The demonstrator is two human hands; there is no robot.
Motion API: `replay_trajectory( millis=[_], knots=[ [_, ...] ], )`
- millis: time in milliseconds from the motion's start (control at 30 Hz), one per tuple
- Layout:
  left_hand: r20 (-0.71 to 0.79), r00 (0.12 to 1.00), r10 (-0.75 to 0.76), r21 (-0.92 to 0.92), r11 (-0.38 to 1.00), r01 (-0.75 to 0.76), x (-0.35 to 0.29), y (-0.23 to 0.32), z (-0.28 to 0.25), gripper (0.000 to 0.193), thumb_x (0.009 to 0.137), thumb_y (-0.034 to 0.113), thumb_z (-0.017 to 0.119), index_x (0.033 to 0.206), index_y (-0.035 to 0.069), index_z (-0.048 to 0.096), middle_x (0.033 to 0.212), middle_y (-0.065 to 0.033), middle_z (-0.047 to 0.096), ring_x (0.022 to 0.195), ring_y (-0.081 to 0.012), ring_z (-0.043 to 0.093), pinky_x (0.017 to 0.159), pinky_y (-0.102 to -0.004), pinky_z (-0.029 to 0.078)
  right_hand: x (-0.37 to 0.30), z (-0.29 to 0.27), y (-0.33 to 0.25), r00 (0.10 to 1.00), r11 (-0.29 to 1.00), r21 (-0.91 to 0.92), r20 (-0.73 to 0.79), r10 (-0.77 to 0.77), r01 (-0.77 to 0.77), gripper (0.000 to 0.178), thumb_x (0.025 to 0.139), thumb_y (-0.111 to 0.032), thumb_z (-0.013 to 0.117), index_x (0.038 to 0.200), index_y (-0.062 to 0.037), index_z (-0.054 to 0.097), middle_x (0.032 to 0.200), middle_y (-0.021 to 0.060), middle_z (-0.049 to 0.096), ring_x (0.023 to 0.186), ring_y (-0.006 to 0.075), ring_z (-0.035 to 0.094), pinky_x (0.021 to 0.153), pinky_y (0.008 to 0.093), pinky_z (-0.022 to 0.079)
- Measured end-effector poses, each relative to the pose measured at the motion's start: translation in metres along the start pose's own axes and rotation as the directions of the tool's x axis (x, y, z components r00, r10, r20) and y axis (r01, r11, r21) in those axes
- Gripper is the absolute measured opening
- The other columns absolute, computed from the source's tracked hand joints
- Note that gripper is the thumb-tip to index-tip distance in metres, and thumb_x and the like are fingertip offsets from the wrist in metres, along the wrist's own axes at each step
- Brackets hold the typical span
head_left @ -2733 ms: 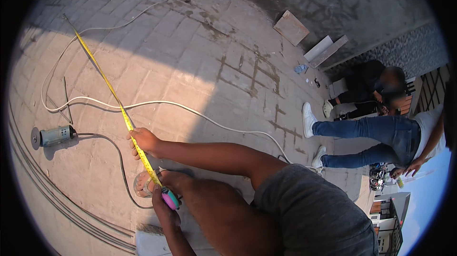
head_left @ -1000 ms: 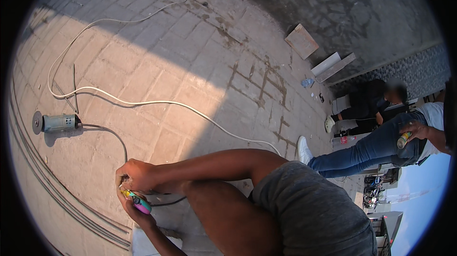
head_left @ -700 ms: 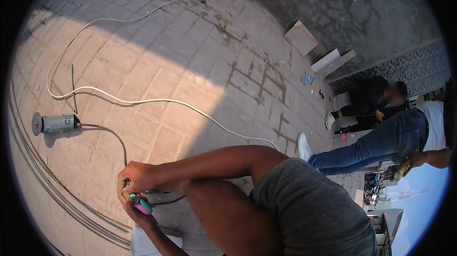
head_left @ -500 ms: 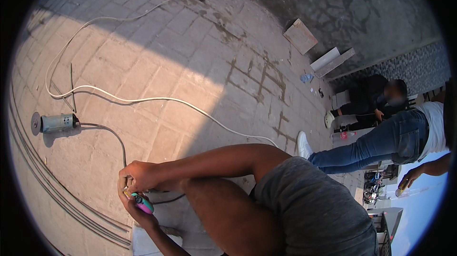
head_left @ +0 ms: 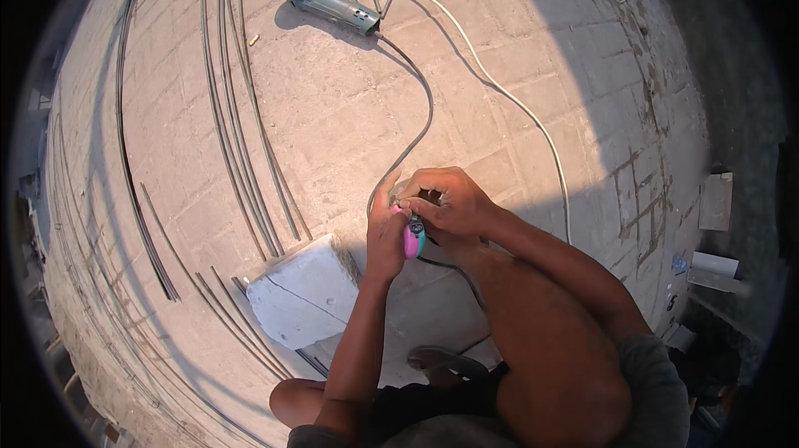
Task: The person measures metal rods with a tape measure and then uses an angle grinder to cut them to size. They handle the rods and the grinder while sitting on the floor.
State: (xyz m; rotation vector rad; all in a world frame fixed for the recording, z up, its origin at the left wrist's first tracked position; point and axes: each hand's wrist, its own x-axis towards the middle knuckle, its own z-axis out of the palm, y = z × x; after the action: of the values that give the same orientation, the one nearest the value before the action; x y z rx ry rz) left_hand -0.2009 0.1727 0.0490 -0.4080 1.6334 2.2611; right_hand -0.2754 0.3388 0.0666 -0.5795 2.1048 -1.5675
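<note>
The left hand (head_left: 384, 236) is wrapped around a rounded pink-and-turquoise tape measure (head_left: 410, 241). Just to its right, the right hand (head_left: 454, 201) bends its thumb and fingers in at the top of the case; whether they pinch the blade's end is too small to tell. No blade runs out over the pale stone paving (head_left: 333, 115), so the tape looks mostly or wholly wound in, not laid against anything.

The bent bare leg (head_left: 553, 327) rises close below the right hand, crowding that side. Left of and below the left hand, beside the forearm, sits a pale grey rough-faced block (head_left: 301, 298) with a dark line across its top.

A thin dark cord (head_left: 430, 107) passes behind the hands and runs up to a grey-green angle grinder (head_left: 333, 8), lying untouched beyond them. Left of the hands stretch long thin dark metal rods (head_left: 227, 98). Up and right of the right hand curves a white cable (head_left: 499, 86); far right, pale flat slabs (head_left: 716, 202).
</note>
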Motion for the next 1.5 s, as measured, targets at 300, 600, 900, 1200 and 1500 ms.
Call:
replay_trajectory(
  millis=[300,600,900,1200,1500],
  knots=[
    [-0.268,0.964,-0.008,-0.092,0.996,-0.017,-0.012,-0.019,-0.004,0.068,0.107,0.038,0.049,0.16,-0.001,0.03,0.097,-0.0069,0.063,0.09,-0.0116,0.057,0.087,-0.0269,0.046,0.006,0.007,-0.005,0.917,0.963,0.174,0.378,0.127,-0.205,0.058,0.081,-0.014,0.082,0.134,-0.0064,0.061,0.13,0.0083,0.064,0.118,0.0236,0.064,0.1,0.0379,0.05],
    [-0.412,0.9,0.145,0.077,0.989,-0.124,-0.001,0.044,-0.055,0.071,0.103,0.045,0.057,0.157,0.005,0.037,0.131,-0.0181,0.058,0.109,-0.0271,0.061,0.098,-0.0377,0.046,0.105,0.022,-0.005,0.953,0.985,0.032,0.259,0.156,-0.17,0.091,0.07,-0.034,0.091,0.145,-0.003,0.051,0.13,0.0135,0.062,0.121,0.0259,0.063,0.106,0.0399,0.049],
    [-0.874,0.365,0.321,0.311,0.946,-0.087,-0.044,0.038,-0.187,0.039,0.096,0.025,0.07,0.129,0.004,0.066,0.112,-0.0146,0.071,0.095,-0.0258,0.069,0.08,-0.0383,0.054,0.274,0.105,-0.017,0.786,0.867,-0.444,0.609,0.106,0.227,0.082,0.071,-0.02,0.085,0.145,-0.0061,0.052,0.122,0.0099,0.06,0.108,0.0211,0.062,0.092,0.0384,0.052],
    [-0.969,-0.109,0.221,0.218,0.975,0.036,-0.113,-0.001,-0.187,0.026,0.096,0.015,0.071,0.118,0.003,0.07,0.102,-0.0127,0.073,0.085,-0.0237,0.07,0.073,-0.0355,0.054,0.291,0.22,0.023,0.66,0.876,-0.148,0.716,-0.226,0.46,0.078,0.084,-0.029,0.085,0.15,-0.0048,0.049,0.145,0.0168,0.053,0.135,0.03,0.051,0.117,0.0464,0.038],
    [-0.842,-0.331,0.427,0.303,0.88,0.365,-0.202,-0.06,-0.235,0.028,0.092,0.015,0.072,0.118,0.004,0.069,0.106,-0.0127,0.07,0.097,-0.0289,0.067,0.086,-0.0412,0.053,0.258,0.214,0.0,0.552,0.74,-0.216,0.798,-0.242,0.637,0.08,0.079,-0.028,0.087,0.148,-0.0068,0.051,0.137,0.0144,0.055,0.127,0.0302,0.055,0.106,0.047,0.047]
  ],
)
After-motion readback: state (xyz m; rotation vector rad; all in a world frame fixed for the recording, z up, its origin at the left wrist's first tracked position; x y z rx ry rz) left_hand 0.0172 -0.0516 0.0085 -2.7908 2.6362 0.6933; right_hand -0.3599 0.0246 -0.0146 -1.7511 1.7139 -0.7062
